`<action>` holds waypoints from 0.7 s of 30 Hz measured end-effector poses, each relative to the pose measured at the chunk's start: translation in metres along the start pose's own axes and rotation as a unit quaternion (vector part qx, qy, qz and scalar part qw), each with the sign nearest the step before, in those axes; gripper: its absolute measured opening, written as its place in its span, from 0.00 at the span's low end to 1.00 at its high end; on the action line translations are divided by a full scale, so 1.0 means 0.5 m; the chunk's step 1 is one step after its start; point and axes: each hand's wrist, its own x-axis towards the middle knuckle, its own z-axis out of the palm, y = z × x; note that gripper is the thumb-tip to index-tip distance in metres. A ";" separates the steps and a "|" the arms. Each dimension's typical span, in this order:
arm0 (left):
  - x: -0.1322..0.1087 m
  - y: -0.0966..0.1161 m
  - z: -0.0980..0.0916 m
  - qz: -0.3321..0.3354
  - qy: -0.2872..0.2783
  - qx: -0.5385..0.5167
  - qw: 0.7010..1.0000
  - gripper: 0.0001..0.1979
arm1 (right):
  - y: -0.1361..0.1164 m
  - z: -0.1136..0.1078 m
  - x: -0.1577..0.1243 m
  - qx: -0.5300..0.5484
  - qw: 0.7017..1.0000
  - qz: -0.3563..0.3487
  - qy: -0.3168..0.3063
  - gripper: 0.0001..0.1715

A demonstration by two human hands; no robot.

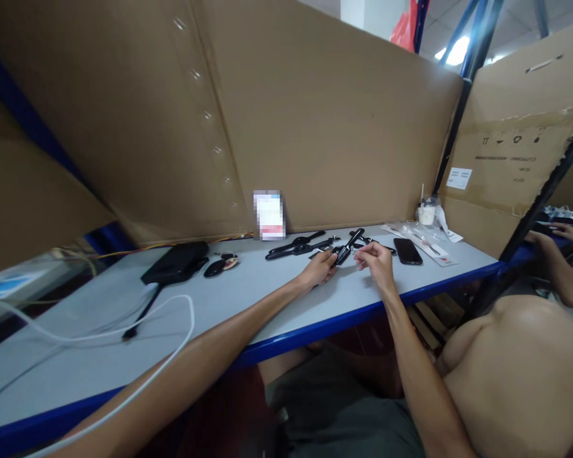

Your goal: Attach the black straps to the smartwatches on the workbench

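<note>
My left hand (319, 268) is closed on a black smartwatch (346, 252), whose strap points up and to the right. Just right of it, my right hand (375, 259) has its fingers pinched together; a small, pale bit may be at the fingertips, too small to name. Behind my left hand lie more black watches (298, 247) with straps stretched out. Another black strap (386, 249) lies partly hidden behind my right hand. A black phone (407, 251) rests flat to the right of that hand.
At the left are a black case (176, 262), a dark round item (214, 268) and a white cable (191, 318). A blurred white card (270, 216) leans on the cardboard wall (325, 127). Plastic packets (424, 240) and a cup (426, 214) stand right. Another person's arm (558, 264) shows far right.
</note>
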 end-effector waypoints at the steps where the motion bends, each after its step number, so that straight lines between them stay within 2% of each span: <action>1: 0.000 0.001 -0.001 -0.005 -0.002 -0.002 1.000 0.13 | -0.005 0.008 0.007 -0.010 1.000 -0.011 -0.008 0.09; 5: 0.000 0.007 -0.003 -0.016 -0.012 -0.016 1.000 0.10 | -0.023 0.041 0.046 -0.086 0.995 -0.030 -0.048 0.05; 9: 0.002 0.009 -0.005 -0.041 -0.006 -0.035 0.999 0.10 | -0.029 0.064 0.083 -0.159 0.983 0.002 -0.096 0.05; 13: 0.004 0.008 -0.006 -0.038 -0.007 -0.056 0.998 0.10 | -0.025 0.076 0.105 -0.227 0.964 0.030 -0.136 0.08; 17: 0.004 0.011 -0.004 -0.050 0.001 -0.060 0.997 0.10 | -0.023 0.077 0.111 -0.294 0.945 0.032 -0.142 0.11; 21: 0.004 0.013 -0.003 -0.052 0.014 -0.056 0.997 0.12 | -0.029 0.080 0.105 -0.376 0.917 0.000 -0.134 0.13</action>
